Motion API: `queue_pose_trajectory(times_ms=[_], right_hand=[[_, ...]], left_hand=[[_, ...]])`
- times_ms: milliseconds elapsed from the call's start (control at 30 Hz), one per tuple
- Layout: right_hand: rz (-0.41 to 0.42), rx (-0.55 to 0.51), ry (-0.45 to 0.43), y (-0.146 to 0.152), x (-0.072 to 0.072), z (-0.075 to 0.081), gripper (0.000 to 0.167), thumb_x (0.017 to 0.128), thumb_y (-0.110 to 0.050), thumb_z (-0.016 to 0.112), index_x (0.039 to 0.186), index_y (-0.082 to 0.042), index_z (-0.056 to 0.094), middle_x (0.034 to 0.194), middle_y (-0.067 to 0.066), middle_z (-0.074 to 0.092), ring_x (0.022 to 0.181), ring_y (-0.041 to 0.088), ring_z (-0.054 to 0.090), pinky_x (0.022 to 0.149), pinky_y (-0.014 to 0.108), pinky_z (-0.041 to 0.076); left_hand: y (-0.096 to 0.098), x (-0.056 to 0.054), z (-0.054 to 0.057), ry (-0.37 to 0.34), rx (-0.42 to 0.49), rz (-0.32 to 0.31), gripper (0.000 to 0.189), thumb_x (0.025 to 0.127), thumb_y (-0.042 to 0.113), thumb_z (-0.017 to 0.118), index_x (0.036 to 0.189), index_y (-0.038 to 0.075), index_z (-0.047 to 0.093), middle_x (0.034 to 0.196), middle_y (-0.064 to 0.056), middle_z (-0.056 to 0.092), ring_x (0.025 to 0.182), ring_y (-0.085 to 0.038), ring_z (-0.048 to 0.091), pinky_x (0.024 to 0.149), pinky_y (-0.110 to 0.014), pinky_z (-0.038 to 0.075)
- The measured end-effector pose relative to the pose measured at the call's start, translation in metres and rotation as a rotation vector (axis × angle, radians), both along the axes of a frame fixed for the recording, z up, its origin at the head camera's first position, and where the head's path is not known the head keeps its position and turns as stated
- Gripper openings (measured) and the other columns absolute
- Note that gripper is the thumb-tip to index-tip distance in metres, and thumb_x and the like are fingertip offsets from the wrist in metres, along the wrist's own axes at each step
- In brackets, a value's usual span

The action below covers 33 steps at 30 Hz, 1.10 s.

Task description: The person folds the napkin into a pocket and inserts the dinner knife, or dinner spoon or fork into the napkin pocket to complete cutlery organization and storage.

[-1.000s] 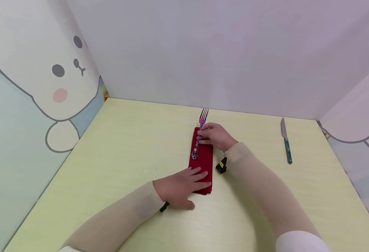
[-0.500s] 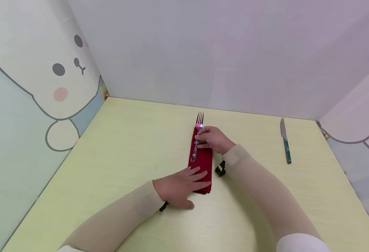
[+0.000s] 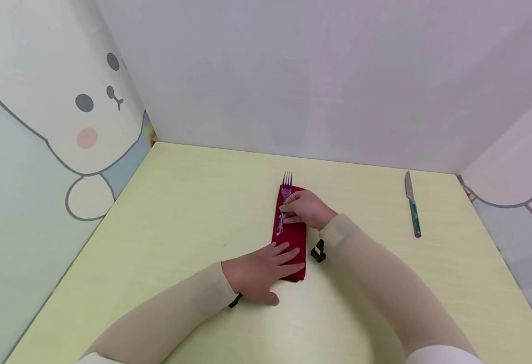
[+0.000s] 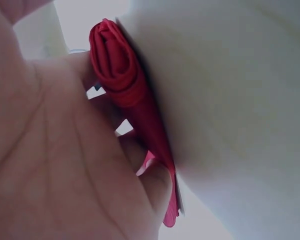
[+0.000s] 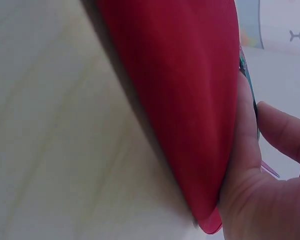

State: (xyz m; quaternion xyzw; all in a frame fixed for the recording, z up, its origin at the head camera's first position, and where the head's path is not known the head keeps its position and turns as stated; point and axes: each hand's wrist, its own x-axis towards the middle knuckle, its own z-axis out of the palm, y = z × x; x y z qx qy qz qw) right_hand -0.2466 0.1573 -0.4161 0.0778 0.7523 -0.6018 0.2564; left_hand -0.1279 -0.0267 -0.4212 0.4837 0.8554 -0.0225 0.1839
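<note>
A red folded cloth napkin (image 3: 295, 242) lies lengthwise on the table, its rolled layers showing at the near end in the left wrist view (image 4: 117, 65). My left hand (image 3: 261, 273) rests with spread fingers on the napkin's near part. Over its far part, my right hand (image 3: 308, 208) pinches a purple metal fork (image 3: 286, 191) by the handle between thumb and fingers. The fork's tines point away, slightly past the napkin's far edge, and its ornate handle end lies over the red cloth. In the right wrist view the fork is mostly hidden behind the fingers (image 5: 247, 125).
A knife (image 3: 412, 205) with a green handle lies at the right of the pale yellow table (image 3: 193, 202), blade pointing away. A plain wall (image 3: 293, 86) stands behind the table, and a cartoon-printed wall (image 3: 43, 167) borders its left side.
My right hand has brought the fork toward me along the napkin, slightly left, and the fork stands straighter. The left hand stays in place on the cloth.
</note>
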Motion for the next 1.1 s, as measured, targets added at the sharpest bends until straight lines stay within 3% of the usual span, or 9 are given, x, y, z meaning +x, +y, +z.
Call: queue_pose_trajectory(times_ms=[233, 500, 733, 1100], right_hand=[[0.059, -0.045, 0.013, 0.004, -0.004, -0.006, 0.016, 0.1, -0.005, 0.067, 0.11, 0.005, 0.06, 0.113, 0.024, 0.059, 0.09, 0.03, 0.07, 0.081, 0.039, 0.062], [0.047, -0.016, 0.02, 0.002, -0.002, -0.005, 0.019, 0.101, -0.009, 0.066, 0.112, 0.006, 0.065, 0.111, 0.023, 0.063, 0.088, 0.03, 0.07, 0.08, 0.04, 0.062], [-0.005, 0.069, 0.007, -0.006, -0.002, -0.001, 0.017, 0.101, -0.011, 0.067, 0.11, 0.003, 0.066, 0.106, 0.022, 0.066, 0.087, 0.031, 0.072, 0.076, 0.038, 0.063], [0.04, 0.123, -0.011, -0.006, 0.014, 0.003, 0.015, 0.098, -0.011, 0.071, 0.101, 0.004, 0.073, 0.096, 0.021, 0.071, 0.082, 0.03, 0.074, 0.076, 0.036, 0.063]], left_hand=[[-0.001, -0.003, -0.001, 0.064, -0.021, -0.057, 0.083, 0.095, 0.052, 0.068, 0.164, 0.026, 0.03, 0.17, 0.001, 0.022, 0.157, -0.024, 0.015, 0.124, -0.035, 0.018], [-0.012, -0.013, 0.0, 0.278, 0.045, -0.213, 0.056, 0.101, 0.035, 0.066, 0.154, 0.025, 0.052, 0.159, -0.002, 0.046, 0.149, -0.026, 0.037, 0.122, -0.032, 0.025], [-0.013, -0.012, -0.003, 0.38, 0.06, -0.256, 0.057, 0.1, 0.034, 0.068, 0.153, 0.022, 0.051, 0.157, -0.002, 0.048, 0.146, -0.024, 0.042, 0.121, -0.03, 0.028], [-0.014, -0.01, -0.001, 0.35, 0.087, -0.223, 0.059, 0.1, 0.033, 0.069, 0.154, 0.022, 0.051, 0.155, -0.003, 0.05, 0.146, -0.024, 0.042, 0.119, -0.03, 0.031]])
